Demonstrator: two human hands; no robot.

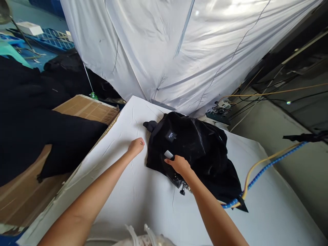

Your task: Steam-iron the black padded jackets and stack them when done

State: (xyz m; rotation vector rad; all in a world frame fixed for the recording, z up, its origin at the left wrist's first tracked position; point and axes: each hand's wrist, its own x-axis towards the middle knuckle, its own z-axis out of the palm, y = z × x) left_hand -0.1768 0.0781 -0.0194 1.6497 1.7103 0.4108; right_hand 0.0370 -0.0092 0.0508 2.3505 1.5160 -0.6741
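Note:
A black garment (191,136) lies bunched on the white-covered table (123,198), with a small label (171,135) facing up. My right hand (180,164) is wrapped round the handle of a steam iron (168,154), which rests over the garment's near edge. The iron's soleplate is hidden. Just left of the garment, my left hand (136,147) is closed above the white cover. Whether its fingers pinch something small, I cannot make out.
A blue hose (266,168) and a yellow cord run from the iron to the right. Brown cardboard (85,108) and dark cloth (51,112) lie left of the table. A white sheet (153,44) hangs behind it. A small machine (220,107) stands at the back right.

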